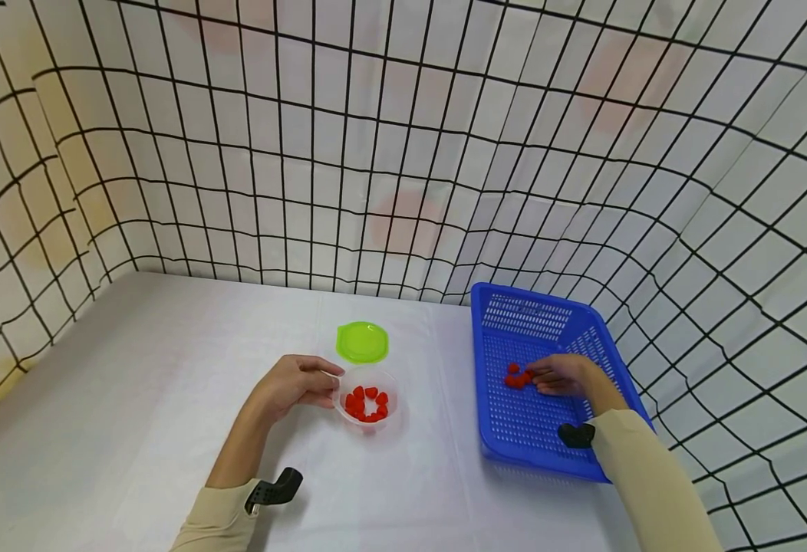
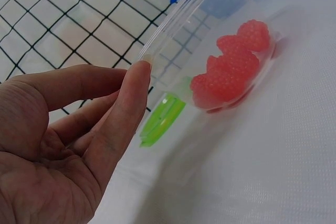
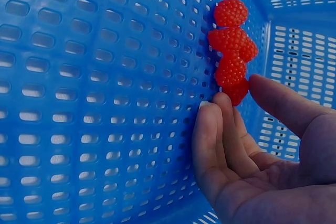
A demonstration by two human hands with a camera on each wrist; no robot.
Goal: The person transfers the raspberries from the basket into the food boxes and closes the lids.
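In the head view my left hand (image 1: 298, 383) pinches the rim of a clear round plastic container (image 1: 373, 373) between thumb and fingers. Several red raspberries (image 2: 228, 74) lie on its bottom, seen through the wall in the left wrist view. To the right, my right hand (image 1: 564, 375) reaches down inside a blue perforated basket (image 1: 481, 368). The right wrist view shows its thumb and fingertips around the lowest raspberry (image 3: 234, 92) of a small cluster. More raspberries (image 3: 231, 40) lie beyond it on the basket floor. A green lid (image 1: 363, 342) rests just behind the container.
A white cloth (image 1: 134, 368) covers the table. Black wire grid walls (image 1: 312, 153) backed by white sheets enclose the back and both sides. The basket stands close to the right grid. Black wrist mounts (image 1: 275, 489) sit on both sleeves.
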